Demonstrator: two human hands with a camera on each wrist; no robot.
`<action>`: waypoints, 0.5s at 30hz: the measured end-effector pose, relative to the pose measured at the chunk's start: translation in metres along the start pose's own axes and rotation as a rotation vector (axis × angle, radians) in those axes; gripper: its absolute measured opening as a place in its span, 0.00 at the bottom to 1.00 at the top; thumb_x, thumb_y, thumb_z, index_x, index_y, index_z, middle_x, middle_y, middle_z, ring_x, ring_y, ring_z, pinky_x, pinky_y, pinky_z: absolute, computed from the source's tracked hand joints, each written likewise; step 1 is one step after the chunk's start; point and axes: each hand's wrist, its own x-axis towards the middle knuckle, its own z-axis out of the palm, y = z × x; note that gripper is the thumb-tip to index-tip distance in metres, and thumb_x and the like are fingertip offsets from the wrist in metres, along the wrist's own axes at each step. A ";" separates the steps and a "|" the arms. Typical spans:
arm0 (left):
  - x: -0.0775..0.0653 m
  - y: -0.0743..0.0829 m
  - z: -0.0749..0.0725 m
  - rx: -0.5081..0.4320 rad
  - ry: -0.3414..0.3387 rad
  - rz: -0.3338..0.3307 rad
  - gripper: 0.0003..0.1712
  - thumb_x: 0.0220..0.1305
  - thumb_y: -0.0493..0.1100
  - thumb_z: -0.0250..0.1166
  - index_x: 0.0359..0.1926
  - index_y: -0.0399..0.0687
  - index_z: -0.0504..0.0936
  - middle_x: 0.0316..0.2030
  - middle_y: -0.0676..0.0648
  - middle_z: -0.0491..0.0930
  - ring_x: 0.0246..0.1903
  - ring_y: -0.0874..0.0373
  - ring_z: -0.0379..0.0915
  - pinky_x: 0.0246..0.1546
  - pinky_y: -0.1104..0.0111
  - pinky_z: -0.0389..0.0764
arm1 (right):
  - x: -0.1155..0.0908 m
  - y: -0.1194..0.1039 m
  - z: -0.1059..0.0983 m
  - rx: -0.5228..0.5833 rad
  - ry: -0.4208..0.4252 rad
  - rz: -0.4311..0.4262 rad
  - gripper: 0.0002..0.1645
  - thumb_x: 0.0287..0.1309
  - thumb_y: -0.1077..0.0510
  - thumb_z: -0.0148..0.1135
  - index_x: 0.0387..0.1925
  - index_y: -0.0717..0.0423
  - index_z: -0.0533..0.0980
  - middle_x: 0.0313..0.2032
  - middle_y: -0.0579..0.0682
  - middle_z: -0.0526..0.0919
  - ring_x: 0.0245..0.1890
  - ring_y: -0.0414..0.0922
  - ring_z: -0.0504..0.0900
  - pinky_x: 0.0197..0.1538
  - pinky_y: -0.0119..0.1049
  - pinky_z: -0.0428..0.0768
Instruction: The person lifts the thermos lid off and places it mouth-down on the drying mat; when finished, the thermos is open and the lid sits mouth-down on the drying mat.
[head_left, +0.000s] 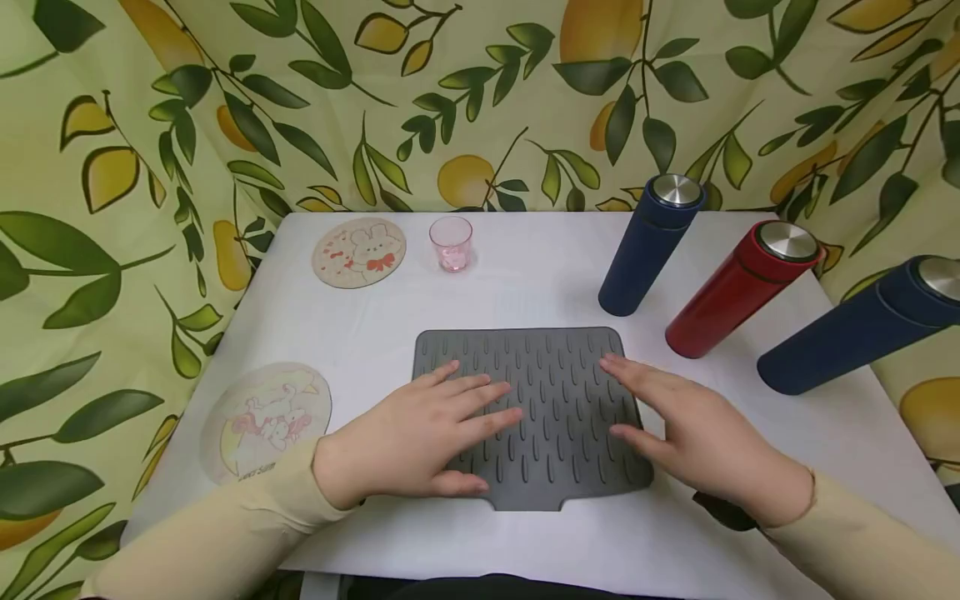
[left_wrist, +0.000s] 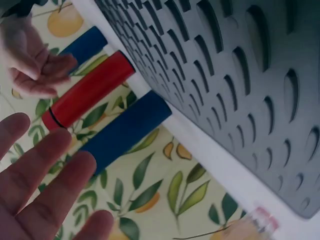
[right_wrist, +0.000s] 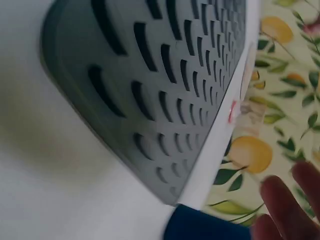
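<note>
A dark grey ridged mat (head_left: 540, 417) lies on the white table, a short tab on its near edge. My left hand (head_left: 423, 433) is over the mat's left side, palm down with fingers spread. Over the right edge is my right hand (head_left: 697, 425), its fingers straight and pointing inward. Neither hand grips anything. In the left wrist view, the fingers (left_wrist: 55, 175) are apart and the ridged mat (left_wrist: 235, 95) fills the upper right. The right wrist view shows fingertips (right_wrist: 280, 200) beside the mat (right_wrist: 150, 85).
Two dark blue bottles (head_left: 648, 246) (head_left: 862, 325) and a red bottle (head_left: 738, 292) stand on the right. A pink glass (head_left: 452, 243) is at the back beside a round rabbit coaster (head_left: 358, 253). Another round coaster (head_left: 266, 421) lies near my left forearm. Lemon-print cloth (head_left: 465, 100) surrounds the table.
</note>
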 end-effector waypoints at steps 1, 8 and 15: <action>0.000 -0.001 0.001 -0.020 0.026 -0.001 0.45 0.72 0.73 0.67 0.80 0.56 0.75 0.74 0.46 0.79 0.71 0.48 0.79 0.73 0.43 0.77 | -0.002 0.003 0.000 0.049 0.044 0.069 0.45 0.61 0.52 0.84 0.77 0.53 0.76 0.69 0.58 0.85 0.65 0.60 0.87 0.59 0.56 0.89; 0.004 -0.009 0.001 -0.310 0.094 -0.106 0.28 0.74 0.57 0.73 0.67 0.49 0.87 0.58 0.52 0.91 0.58 0.57 0.87 0.62 0.56 0.85 | -0.010 0.043 0.003 0.305 0.453 0.563 0.24 0.73 0.52 0.73 0.59 0.62 0.78 0.54 0.57 0.84 0.50 0.45 0.80 0.44 0.22 0.73; 0.021 -0.022 0.000 -0.462 0.107 -0.184 0.25 0.74 0.52 0.73 0.67 0.48 0.87 0.59 0.52 0.90 0.57 0.58 0.87 0.61 0.57 0.86 | 0.004 0.072 0.000 0.546 0.614 0.840 0.56 0.70 0.47 0.74 0.83 0.37 0.46 0.78 0.52 0.61 0.71 0.43 0.69 0.70 0.35 0.73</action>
